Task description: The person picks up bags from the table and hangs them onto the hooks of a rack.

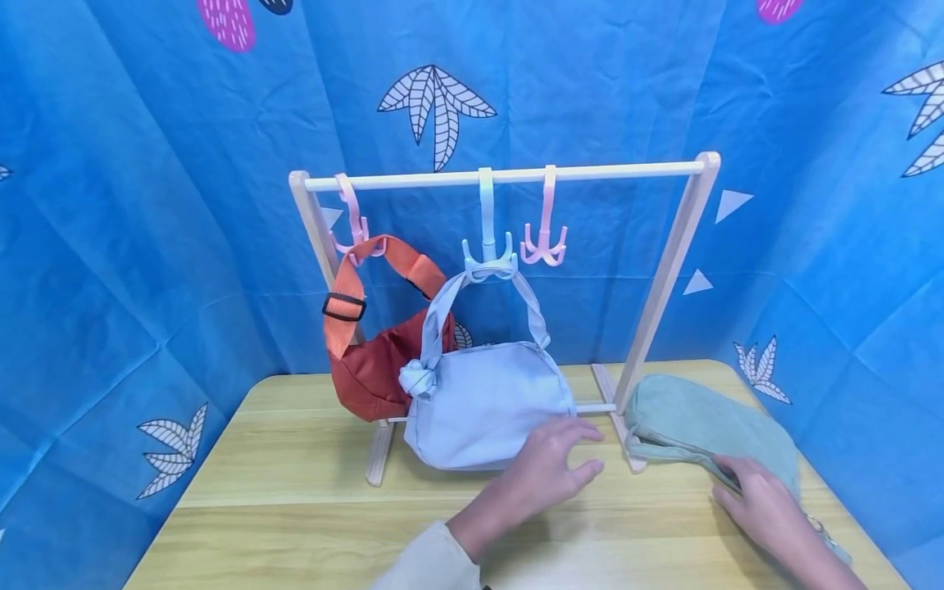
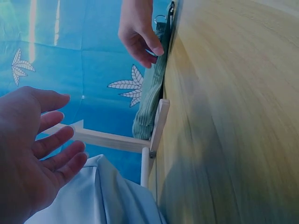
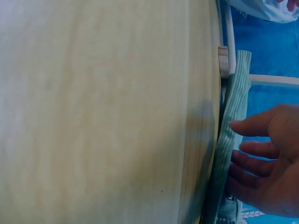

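Note:
A light blue handbag [image 1: 487, 401] hangs by its knotted strap from a blue hook [image 1: 488, 246]. In front of its lower right side is my left hand [image 1: 549, 467], fingers loosely spread and holding nothing; the left wrist view shows the same hand [image 2: 39, 149] with its palm bare. On the right, a green corduroy bag [image 1: 715, 426] lies flat on the table. Over its near edge, beside the strap, reaches my right hand [image 1: 763, 500]. In the right wrist view this hand [image 3: 271, 158] has thumb and fingers apart, with the thumb tip at the bag's edge.
A wooden rack [image 1: 667, 287] with a white rail [image 1: 420, 179] stands at the back of the table [image 1: 295, 508]. A red bag [image 1: 376, 369] hangs by its orange strap from the left pink hook [image 1: 354, 213]. Another pink hook [image 1: 546, 221] bears no bag. Blue patterned cloth [image 1: 605, 90] surrounds the table.

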`<state>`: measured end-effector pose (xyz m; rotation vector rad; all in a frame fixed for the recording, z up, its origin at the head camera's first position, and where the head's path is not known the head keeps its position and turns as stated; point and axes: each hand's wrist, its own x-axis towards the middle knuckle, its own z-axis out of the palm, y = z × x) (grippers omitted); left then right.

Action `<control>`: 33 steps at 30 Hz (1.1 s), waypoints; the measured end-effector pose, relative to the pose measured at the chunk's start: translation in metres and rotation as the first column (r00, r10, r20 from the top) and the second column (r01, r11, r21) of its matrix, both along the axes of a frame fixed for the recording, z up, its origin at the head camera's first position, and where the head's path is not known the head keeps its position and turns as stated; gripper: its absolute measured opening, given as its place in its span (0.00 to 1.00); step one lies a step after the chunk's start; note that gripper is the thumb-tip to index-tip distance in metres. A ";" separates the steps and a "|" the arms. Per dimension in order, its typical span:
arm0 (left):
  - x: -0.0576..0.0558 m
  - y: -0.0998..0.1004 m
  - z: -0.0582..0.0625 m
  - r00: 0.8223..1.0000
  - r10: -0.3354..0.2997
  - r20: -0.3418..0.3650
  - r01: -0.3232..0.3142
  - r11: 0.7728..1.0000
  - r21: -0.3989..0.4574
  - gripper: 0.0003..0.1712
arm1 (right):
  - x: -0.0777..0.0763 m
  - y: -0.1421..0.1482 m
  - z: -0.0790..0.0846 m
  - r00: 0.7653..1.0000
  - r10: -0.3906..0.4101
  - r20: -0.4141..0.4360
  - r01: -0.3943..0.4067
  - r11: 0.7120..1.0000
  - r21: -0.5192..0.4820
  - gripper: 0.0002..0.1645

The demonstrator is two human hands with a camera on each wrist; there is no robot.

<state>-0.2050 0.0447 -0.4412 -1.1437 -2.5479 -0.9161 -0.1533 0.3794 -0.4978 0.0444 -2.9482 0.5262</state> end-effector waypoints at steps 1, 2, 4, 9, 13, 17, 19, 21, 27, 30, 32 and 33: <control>0.000 0.001 0.000 1.000 0.001 0.004 -0.001 1.000 -0.004 0.19 | 0.000 0.000 0.000 1.000 -0.001 0.003 0.001 1.000 0.001 0.30; 0.001 0.001 0.000 1.000 0.002 0.014 -0.002 1.000 -0.008 0.20 | 0.000 0.000 0.000 1.000 -0.005 0.005 0.005 1.000 0.000 0.30; 0.000 0.003 -0.001 1.000 0.007 0.029 -0.006 1.000 -0.020 0.20 | 0.000 0.000 0.000 1.000 -0.009 0.007 0.009 1.000 -0.001 0.30; -0.001 0.007 -0.005 0.999 0.013 0.039 -0.011 0.999 -0.038 0.19 | -0.002 0.002 -0.001 1.000 -0.007 0.019 0.007 1.000 -0.005 0.29; -0.002 0.010 -0.009 1.000 0.002 0.025 -0.001 0.999 -0.042 0.19 | -0.004 0.003 -0.001 0.999 -0.003 0.036 0.003 1.000 0.004 0.28; -0.002 0.012 -0.012 1.000 0.003 0.014 -0.002 0.998 -0.055 0.19 | -0.003 0.003 -0.002 1.000 0.006 0.021 -0.006 1.000 0.013 0.24; -0.002 0.014 -0.013 1.000 0.008 0.019 -0.007 0.998 -0.061 0.19 | -0.003 0.002 -0.003 1.000 0.013 0.015 -0.013 1.000 0.012 0.22; -0.002 0.015 -0.015 1.000 0.013 0.027 -0.011 0.998 -0.066 0.19 | -0.002 0.002 -0.004 1.000 0.019 0.008 -0.019 1.000 0.009 0.18; -0.001 0.020 -0.018 0.999 0.009 0.042 -0.006 0.997 -0.083 0.18 | 0.000 0.002 -0.007 0.999 0.032 -0.025 -0.032 0.999 0.013 0.06; -0.001 0.024 -0.019 0.999 0.005 0.038 -0.001 0.996 -0.094 0.18 | 0.001 0.000 -0.006 0.999 0.029 -0.023 -0.028 0.999 0.017 0.05; -0.001 0.026 -0.020 1.000 0.002 0.026 0.000 0.995 -0.104 0.17 | 0.002 -0.001 -0.005 1.000 0.025 -0.011 -0.025 1.000 0.012 0.05; -0.001 0.027 -0.020 1.000 0.000 0.017 0.001 0.994 -0.107 0.17 | 0.002 -0.001 -0.005 1.000 0.024 -0.005 -0.024 1.000 0.011 0.05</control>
